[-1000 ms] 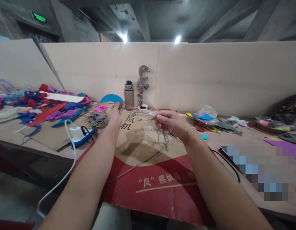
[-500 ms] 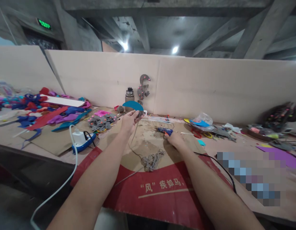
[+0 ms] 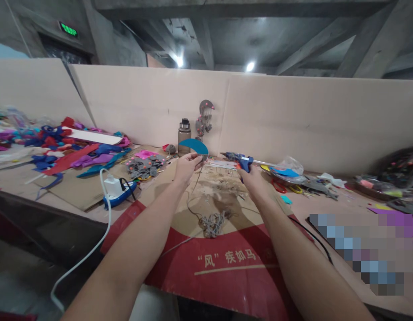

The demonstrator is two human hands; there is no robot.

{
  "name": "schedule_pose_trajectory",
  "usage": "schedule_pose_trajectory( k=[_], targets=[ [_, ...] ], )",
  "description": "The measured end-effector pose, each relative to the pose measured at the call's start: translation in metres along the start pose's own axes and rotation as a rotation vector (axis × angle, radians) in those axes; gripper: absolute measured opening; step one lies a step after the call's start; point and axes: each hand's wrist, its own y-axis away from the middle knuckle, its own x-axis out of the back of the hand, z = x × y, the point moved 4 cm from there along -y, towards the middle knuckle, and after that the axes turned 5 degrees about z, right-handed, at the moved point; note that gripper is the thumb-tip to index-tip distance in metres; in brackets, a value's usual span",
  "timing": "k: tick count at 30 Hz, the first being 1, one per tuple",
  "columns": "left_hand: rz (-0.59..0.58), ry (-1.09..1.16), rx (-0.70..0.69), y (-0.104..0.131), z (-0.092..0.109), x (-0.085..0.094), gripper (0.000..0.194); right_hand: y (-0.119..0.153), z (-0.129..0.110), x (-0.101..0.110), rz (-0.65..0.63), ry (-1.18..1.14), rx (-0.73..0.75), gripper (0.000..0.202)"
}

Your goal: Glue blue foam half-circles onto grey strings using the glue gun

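Observation:
Between the fingers of my left hand (image 3: 189,166) is a blue crescent-shaped piece (image 3: 195,145), held up above the cardboard, with a grey strip partly wrapped at its lower end. A grey cord (image 3: 189,203) trails down from it to a tangled heap of cord (image 3: 213,224). My right hand (image 3: 250,177) grips a blue glue gun (image 3: 239,159) by its handle, raised off the cardboard, its nozzle pointing left toward the crescent but apart from it. Under both hands lies the red and tan cardboard sheet (image 3: 226,285).
Behind stand a bottle (image 3: 184,136) and a grey moon-shaped hanging ornament (image 3: 206,107). On the left are a power strip (image 3: 117,198) with a white cable and coloured felt pieces (image 3: 75,160). Scissors (image 3: 280,186) and a plastic-wrapped plate (image 3: 286,171) lie to the right.
My right hand has lifted the glue gun from the wire stand on the cardboard and raised it near the crescent. My left hand still holds the crescent in nearly the same place.

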Motion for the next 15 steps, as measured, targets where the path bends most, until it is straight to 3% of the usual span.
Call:
schedule_pose_trajectory(
  k=[3,8,15],
  targets=[
    [0.040,-0.027,0.006,0.003,0.002,-0.001,0.010,0.014,-0.022,-0.005,-0.066,-0.264,-0.027,0.032],
    [0.060,-0.020,-0.026,0.004,0.004,-0.002,0.014,0.038,-0.054,-0.009,-0.134,-0.291,0.055,0.030],
    [0.085,-0.107,-0.029,0.003,0.000,-0.002,0.011,0.051,-0.058,-0.024,-0.251,-0.359,0.273,0.035]
  ],
)
